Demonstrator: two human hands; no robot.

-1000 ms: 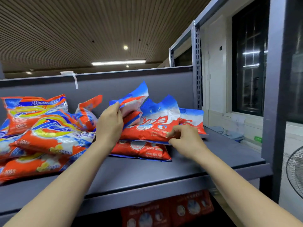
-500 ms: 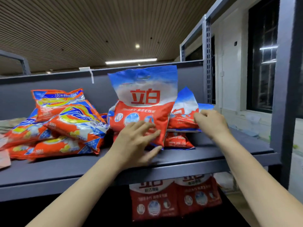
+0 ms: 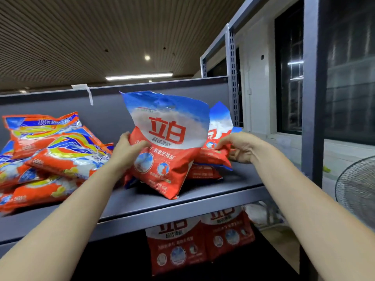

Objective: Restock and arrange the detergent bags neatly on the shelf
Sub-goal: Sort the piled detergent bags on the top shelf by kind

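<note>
Grey metal shelving [image 3: 203, 191] fills the view under a ribbed ceiling with a strip light [image 3: 139, 76], dark windows [image 3: 290, 78] to the right of the right hand. Left of the left hand lies a loose heap of orange, yellow and blue detergent bags [image 3: 50, 157], overlapping one another on the shelf board. Between the two hands stands the front bag [image 3: 168, 142], red below and blue and white above, upright but tilted, its lower corner resting near the shelf's front edge. Behind it, at the right hand, a leaning bag [image 3: 220, 138] of the same kind lies propped on a flat bag [image 3: 203, 173]. Below both hands, on the lower level, two more red bags [image 3: 198, 240] stand side by side. A fan grille [image 3: 357, 191] shows beyond the right forearm. The left hand [image 3: 126, 151] grips the front bag's left edge, thumb across its face. The right hand [image 3: 241, 148] has its fingers curled against the leaning bag, pinching its lower part.
</note>
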